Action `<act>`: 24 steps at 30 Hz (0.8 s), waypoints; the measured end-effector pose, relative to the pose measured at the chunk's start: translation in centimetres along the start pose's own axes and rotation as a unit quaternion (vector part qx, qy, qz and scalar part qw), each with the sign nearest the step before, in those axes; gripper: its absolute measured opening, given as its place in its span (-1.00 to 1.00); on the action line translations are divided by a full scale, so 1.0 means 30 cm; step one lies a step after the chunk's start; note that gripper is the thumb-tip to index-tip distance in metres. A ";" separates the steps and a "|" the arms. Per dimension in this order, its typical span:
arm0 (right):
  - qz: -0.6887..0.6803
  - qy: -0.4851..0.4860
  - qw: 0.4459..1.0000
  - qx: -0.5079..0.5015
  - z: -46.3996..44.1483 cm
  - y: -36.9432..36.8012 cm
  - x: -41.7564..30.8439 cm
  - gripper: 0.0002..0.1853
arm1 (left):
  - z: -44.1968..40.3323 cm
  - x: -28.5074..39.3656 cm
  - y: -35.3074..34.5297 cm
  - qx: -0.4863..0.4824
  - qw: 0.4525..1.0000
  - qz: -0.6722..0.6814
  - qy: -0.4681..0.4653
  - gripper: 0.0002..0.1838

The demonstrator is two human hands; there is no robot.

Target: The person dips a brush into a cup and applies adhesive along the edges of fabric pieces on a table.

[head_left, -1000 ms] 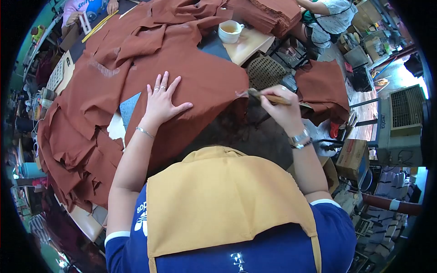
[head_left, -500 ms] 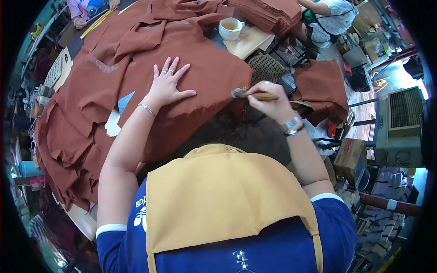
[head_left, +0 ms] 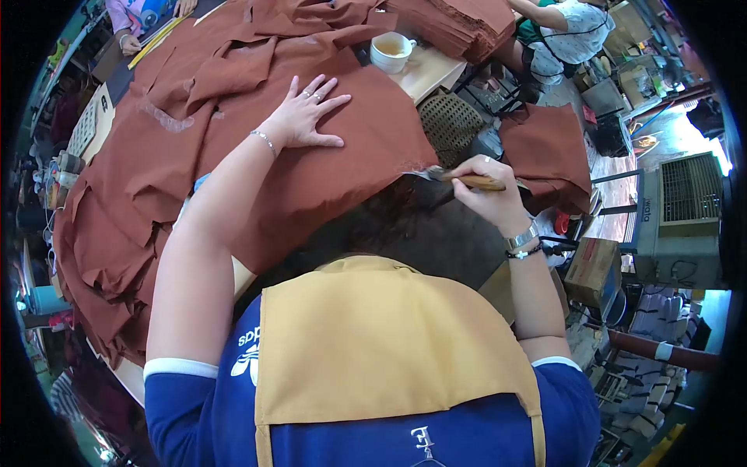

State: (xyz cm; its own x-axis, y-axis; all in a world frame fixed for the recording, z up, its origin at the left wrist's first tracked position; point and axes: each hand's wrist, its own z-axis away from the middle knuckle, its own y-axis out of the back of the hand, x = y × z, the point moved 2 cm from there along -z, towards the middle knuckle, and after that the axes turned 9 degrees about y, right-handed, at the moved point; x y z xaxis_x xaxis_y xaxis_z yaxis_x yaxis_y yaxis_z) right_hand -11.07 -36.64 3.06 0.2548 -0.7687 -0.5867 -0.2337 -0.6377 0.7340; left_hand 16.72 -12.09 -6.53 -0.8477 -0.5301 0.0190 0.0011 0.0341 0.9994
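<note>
My left hand [head_left: 305, 117] lies flat with its fingers spread on a large reddish-brown sheet [head_left: 342, 167] that looks like leather or cloth. In my right hand [head_left: 492, 191] is a brush [head_left: 478, 182] with a wooden handle, gripped between thumb and fingers. Its pale bristle end touches the sheet's right-hand corner, where a whitish, wet-looking streak shows along the edge. Beyond the corner stands a white cup [head_left: 391, 53] with yellowish liquid inside.
A folded stack of the same material [head_left: 451, 27] lies at the back, and another piece [head_left: 545, 156] hangs at right. A woven stool seat [head_left: 450, 124] stands beside the table. Two other people work across the table. A cardboard box [head_left: 593, 268] is near my right elbow.
My right hand and the brush have moved right and slightly down, along the sheet's corner. My left hand has slid right and a little up, and the sheet's corner has shifted.
</note>
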 end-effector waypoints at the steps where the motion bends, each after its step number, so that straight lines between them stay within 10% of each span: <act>1: -0.033 0.018 0.999 0.025 -0.025 -0.030 -0.046 -0.88 | -0.019 0.001 -0.002 -0.005 1.000 -0.006 -0.013 0.09; 14: -0.075 0.038 0.996 0.043 -0.038 -0.157 -0.113 -0.86 | -0.150 0.014 0.033 0.059 0.991 -0.056 -0.102 0.04; 24: 0.043 0.011 0.999 -0.005 0.020 -0.100 -0.043 -0.87 | 0.473 0.098 0.013 -0.010 0.970 0.091 0.227 -0.06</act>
State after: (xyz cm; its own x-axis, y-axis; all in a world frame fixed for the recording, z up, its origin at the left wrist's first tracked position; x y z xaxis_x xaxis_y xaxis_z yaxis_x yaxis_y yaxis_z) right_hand -11.26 -33.75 1.41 0.2542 -0.8194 -0.5137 -0.2464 -0.5685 0.7849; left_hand 6.69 -1.63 -6.47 -0.5118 -0.8351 0.2017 0.1440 0.1480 0.9784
